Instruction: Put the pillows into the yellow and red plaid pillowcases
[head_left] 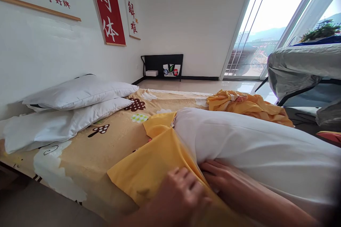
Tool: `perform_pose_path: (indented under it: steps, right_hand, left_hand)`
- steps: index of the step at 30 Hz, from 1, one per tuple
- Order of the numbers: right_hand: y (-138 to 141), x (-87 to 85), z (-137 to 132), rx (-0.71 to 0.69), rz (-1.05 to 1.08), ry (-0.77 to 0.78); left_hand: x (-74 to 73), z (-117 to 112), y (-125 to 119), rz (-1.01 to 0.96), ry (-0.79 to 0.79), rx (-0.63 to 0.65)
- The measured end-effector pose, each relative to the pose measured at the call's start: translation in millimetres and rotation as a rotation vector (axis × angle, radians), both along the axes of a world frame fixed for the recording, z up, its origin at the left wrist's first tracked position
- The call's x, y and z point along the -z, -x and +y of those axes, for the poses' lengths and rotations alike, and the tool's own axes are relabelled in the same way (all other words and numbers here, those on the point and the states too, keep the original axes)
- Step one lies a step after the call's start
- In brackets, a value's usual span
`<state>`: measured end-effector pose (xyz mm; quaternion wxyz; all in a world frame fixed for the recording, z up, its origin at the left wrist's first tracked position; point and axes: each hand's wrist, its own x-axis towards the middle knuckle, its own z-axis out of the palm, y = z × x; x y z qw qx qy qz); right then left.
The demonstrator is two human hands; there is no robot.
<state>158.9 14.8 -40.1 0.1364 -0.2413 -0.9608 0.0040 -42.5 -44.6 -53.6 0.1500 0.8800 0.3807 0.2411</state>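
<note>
A white duvet [255, 145] lies across the bed, partly inside a yellow cover [151, 163]. My left hand [178, 195] is closed on the yellow cover's edge at the bottom middle. My right hand [226, 180] lies beside it with fingers stretched out, pressed against the white duvet where it meets the cover's edge. More of the yellow cover [247, 106] is bunched up at the far side of the bed.
Two white pillows [77, 95] are stacked at the left on the patterned bed sheet [106, 138]. Red and white banners [108, 6] hang on the wall. A covered table [298, 67] stands at the right by the glass doors. A black rack [162, 65] sits in the far corner.
</note>
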Motion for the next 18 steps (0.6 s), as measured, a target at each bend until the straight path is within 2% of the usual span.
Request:
perform_pose_path:
  steps: [2,3,6,8,10,13,15,18]
  right_hand:
    - [-6,-6.4,-6,0.023,0.001,-0.114]
    - [-9,-8.8,-8,0.023,0.010,-0.178]
    - [-17,-12.9,-7,-0.013,0.025,-0.348]
    - [-19,-13.5,0,-0.030,-0.004,-0.333]
    - [-17,-11.2,9,-0.019,-0.056,-0.238]
    - [-8,-0.5,23,-0.026,-0.147,-0.147]
    - [0,10.6,29,-0.046,-0.189,-0.174]
    - [9,26.2,32,-0.078,-0.225,-0.236]
  left_hand:
    - [27.6,-1,15,0.005,-0.249,-0.254]
    - [42.2,-5,23,-0.007,-0.339,-0.341]
    - [80.2,-20,42,-0.043,-0.457,-0.442]
    - [96.7,-29,46,-0.021,-0.510,-0.424]
    - [106.2,-34,44,0.027,-0.562,-0.379]
    - [111.8,-32,36,0.089,-0.637,-0.348]
    - [112.1,-29,31,0.139,-0.666,-0.331]
    - [108.9,-23,26,0.177,-0.680,-0.229]
